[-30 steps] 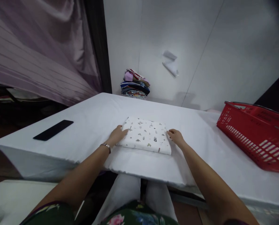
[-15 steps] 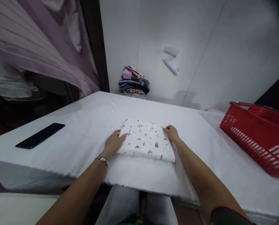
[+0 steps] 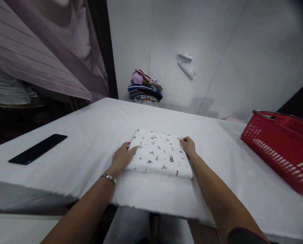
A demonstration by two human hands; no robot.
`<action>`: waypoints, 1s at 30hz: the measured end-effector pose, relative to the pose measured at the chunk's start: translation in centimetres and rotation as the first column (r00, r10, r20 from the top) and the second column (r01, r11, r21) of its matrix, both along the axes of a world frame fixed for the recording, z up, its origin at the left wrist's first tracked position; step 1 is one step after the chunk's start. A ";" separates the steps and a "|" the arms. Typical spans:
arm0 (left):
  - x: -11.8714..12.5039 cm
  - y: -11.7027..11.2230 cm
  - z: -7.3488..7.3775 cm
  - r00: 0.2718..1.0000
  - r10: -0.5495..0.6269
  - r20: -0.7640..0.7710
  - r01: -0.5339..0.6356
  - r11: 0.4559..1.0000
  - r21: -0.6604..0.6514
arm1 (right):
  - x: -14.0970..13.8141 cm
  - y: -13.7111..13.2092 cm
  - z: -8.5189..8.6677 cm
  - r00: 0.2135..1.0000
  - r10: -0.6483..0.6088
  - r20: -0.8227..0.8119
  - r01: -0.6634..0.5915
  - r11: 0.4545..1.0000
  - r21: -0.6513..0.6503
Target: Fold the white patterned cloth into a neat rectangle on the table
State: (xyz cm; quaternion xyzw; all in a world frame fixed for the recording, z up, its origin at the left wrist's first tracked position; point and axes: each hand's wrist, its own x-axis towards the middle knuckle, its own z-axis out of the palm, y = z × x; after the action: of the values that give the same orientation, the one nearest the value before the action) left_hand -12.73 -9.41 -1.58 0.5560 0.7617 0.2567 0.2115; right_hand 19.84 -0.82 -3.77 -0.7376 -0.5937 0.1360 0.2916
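A folded white cloth [image 3: 158,152] with small printed leaves and shapes lies flat on the white-covered table [image 3: 95,135]. My left hand [image 3: 123,156] grips its left edge, thumb on top and the other fingers at the side or beneath, partly hidden. At the far right corner, my right hand [image 3: 188,145] pinches the cloth between thumb and fingers. The fold along the near side faces me. A metal watch or bracelet [image 3: 109,178] circles my left wrist.
To the left lies a black phone [image 3: 38,149]. A red plastic basket [image 3: 281,149] stands at the right. Behind the table's far edge rises a stack of folded clothes [image 3: 145,88] against the wall. A pinkish curtain [image 3: 52,51] hangs at the back left.
Both hands keep their hold on the folded cloth, which lies almost as before. The view has shifted slightly; nothing has been let go.
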 end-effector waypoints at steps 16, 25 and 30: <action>-0.1 0.0 -0.4 1.000 -0.003 0.023 0.003 1.000 -0.018 | -4.8 -2.6 1.6 0.815 0.403 0.416 -0.309 0.910 -0.276; 0.1 -0.2 -0.3 0.999 -0.006 0.050 0.007 1.000 -0.022 | -4.7 -2.5 1.9 0.788 0.402 0.466 -0.274 0.907 -0.320; 0.0 -0.3 -0.4 0.997 -0.015 0.075 0.016 1.000 -0.011 | -5.2 -5.1 2.0 0.720 0.438 0.538 -0.373 0.898 -0.232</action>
State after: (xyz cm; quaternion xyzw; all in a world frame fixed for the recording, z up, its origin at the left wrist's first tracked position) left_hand -12.71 -9.73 -1.99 0.5507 0.7504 0.2711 0.2451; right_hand 14.59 -5.94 -1.75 -0.6097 -0.7923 -0.0019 0.0205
